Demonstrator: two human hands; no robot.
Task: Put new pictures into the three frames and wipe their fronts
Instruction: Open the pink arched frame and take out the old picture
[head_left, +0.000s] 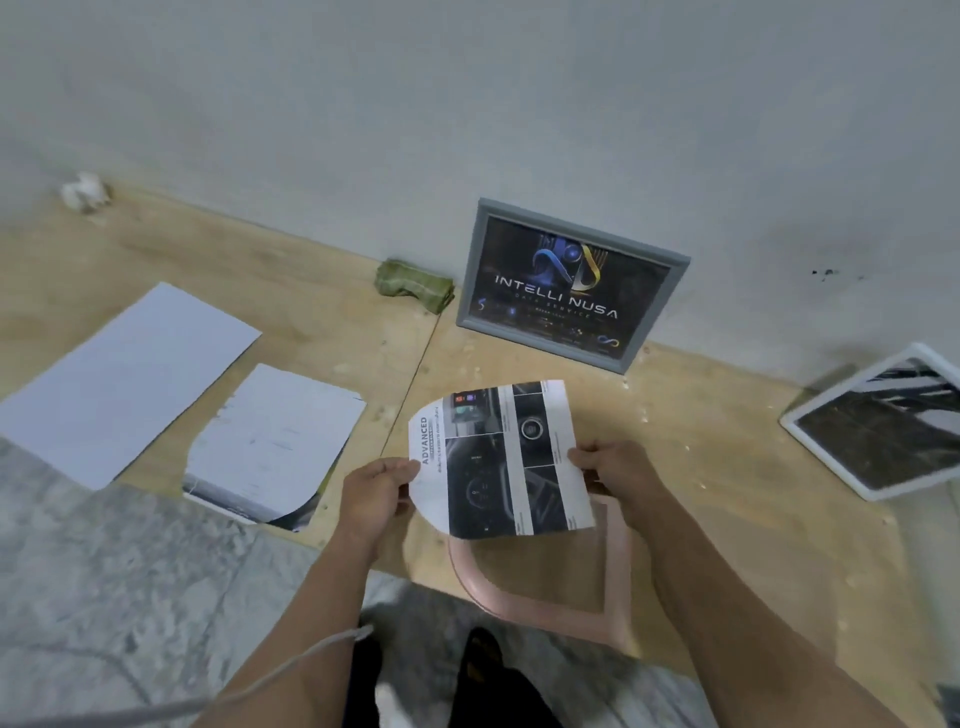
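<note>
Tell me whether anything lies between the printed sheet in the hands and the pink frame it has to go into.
Nothing visible does. The left hand and right hand hold the printed sheet just above the pink frame, whose visible opening shows only bare wooden board.

Both forearms are bare from the lower edge of the view up to the wrists, with no sleeve, watch, bracelet or ring to be seen. The left hand (376, 496) and the right hand (613, 465) wear no gloves. A thin pale grey cable (291, 670) runs across the left forearm, well below the left hand. Between the two forearms, below the hands, dark black clothing (498, 691) covers the person's lap; its cut is too blurred to tell.
</note>
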